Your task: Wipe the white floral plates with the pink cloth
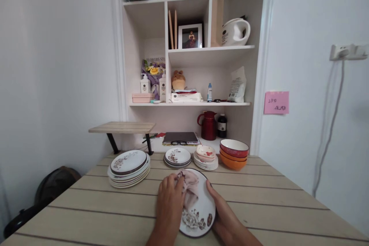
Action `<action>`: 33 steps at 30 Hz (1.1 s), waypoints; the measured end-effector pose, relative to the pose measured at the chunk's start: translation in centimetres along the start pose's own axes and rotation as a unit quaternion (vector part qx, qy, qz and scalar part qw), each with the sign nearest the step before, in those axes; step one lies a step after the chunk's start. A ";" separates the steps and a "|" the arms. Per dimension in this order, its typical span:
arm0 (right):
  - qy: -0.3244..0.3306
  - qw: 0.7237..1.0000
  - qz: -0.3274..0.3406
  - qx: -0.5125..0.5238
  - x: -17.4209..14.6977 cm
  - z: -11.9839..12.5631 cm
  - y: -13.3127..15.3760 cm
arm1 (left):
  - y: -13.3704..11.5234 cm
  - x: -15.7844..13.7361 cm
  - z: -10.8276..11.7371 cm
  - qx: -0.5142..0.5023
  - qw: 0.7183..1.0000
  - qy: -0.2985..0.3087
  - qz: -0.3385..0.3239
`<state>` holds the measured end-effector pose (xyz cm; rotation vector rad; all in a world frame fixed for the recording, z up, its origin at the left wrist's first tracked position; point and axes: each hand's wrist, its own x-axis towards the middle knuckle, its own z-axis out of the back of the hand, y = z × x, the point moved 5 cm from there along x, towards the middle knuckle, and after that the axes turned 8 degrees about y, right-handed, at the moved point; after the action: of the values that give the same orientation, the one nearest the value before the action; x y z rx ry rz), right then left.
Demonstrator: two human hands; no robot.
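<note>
A white plate (201, 203) with a dark rim and a brown flower pattern is tilted up above the table's near side. My right hand (220, 211) grips its right edge, thumb along the rim and the other fingers hidden behind. My left hand (170, 201) lies over the plate's left part with its fingers curled on a pink cloth (191, 186), which is bunched against the plate's face. Behind the plate stands a small stack of similar dark-rimmed plates (178, 156).
A taller stack of plates (128, 169) stands at left. Small dishes (205, 157) and a stack of red and orange bowls (234, 154) stand at right. Farther back are a raised wooden stand (122, 127), a laptop (180, 137), a red jug (208, 126) and a shelf unit (190, 104).
</note>
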<state>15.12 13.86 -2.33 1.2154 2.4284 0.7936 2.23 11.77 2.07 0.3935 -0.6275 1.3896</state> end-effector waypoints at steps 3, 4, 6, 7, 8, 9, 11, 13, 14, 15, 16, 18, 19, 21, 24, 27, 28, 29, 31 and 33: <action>-0.004 1.000 -0.006 0.017 -0.1 -0.1 0.1 | -0.4 -0.2 -0.4 -0.011 0.999 0.038 -0.008; -0.005 1.000 -0.007 0.023 0.0 -0.1 0.1 | -0.6 -0.3 -0.6 -0.020 0.998 0.052 -0.010; -0.003 1.000 -0.006 0.029 0.1 0.0 0.2 | -0.9 -0.6 -0.7 -0.043 0.996 0.071 -0.016; 0.000 1.000 -0.005 0.030 0.1 0.0 0.2 | -1.0 -0.8 -0.7 -0.054 0.995 0.075 -0.024; 0.004 0.999 -0.005 0.031 0.2 0.1 0.1 | -1.3 -1.0 -0.6 -0.065 0.994 0.074 -0.038; 0.009 0.999 -0.006 0.031 0.3 0.2 0.1 | -1.6 -1.2 -0.5 -0.073 0.993 0.071 -0.055; 0.018 0.999 -0.005 0.035 0.3 0.2 0.1 | -2.4 -1.5 -0.3 -0.080 0.991 0.059 -0.094; 0.026 0.999 -0.009 0.040 0.3 0.2 0.0 | -3.0 -1.8 -0.3 -0.077 0.988 0.046 -0.125; 0.029 0.999 -0.012 0.043 0.3 0.1 0.0 | -3.2 -1.8 -0.4 -0.073 0.987 0.040 -0.134; 0.030 0.998 -0.014 0.045 0.3 0.1 0.0 | -3.3 -1.7 -0.5 -0.067 0.987 0.033 -0.139; 0.030 0.998 -0.014 0.045 0.3 0.1 0.0 | -3.3 -1.6 -0.7 -0.061 0.988 0.026 -0.140; 0.026 0.999 -0.008 0.045 0.4 0.2 0.1 | -2.9 -1.2 -0.8 -0.043 0.992 0.012 -0.121; 0.022 0.999 -0.005 0.046 0.4 0.2 0.1 | -2.4 -0.9 -0.8 -0.034 0.994 0.007 -0.103; 0.016 0.999 -0.002 0.047 0.5 0.3 0.1 | -1.3 -0.4 -0.6 -0.019 0.998 0.006 -0.052; 0.007 0.999 -0.008 0.046 0.4 0.3 0.0 | 0.0 -0.2 -0.1 0.001 1.000 0.016 0.004; 0.009 0.999 -0.013 0.044 0.3 0.2 -0.1 | 0.2 -0.3 0.2 0.018 0.999 0.025 0.013; 0.010 0.999 -0.013 0.044 0.2 0.3 0.0 | 0.1 -0.3 0.3 0.020 0.999 0.028 0.008; 0.010 0.999 -0.012 0.043 0.2 0.3 0.0 | 0.0 -0.4 0.2 0.020 0.999 0.029 0.003; 0.006 0.999 -0.009 0.034 0.2 0.5 0.0 | -0.3 -0.5 0.2 0.015 1.000 0.025 -0.006; 0.005 1.000 -0.006 0.019 0.1 0.5 0.0 | -0.4 -0.5 0.1 0.009 1.000 0.013 -0.012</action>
<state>15.33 14.15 -2.74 1.2118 2.4684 0.7551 2.58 11.25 1.89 0.3962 -0.5884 1.3757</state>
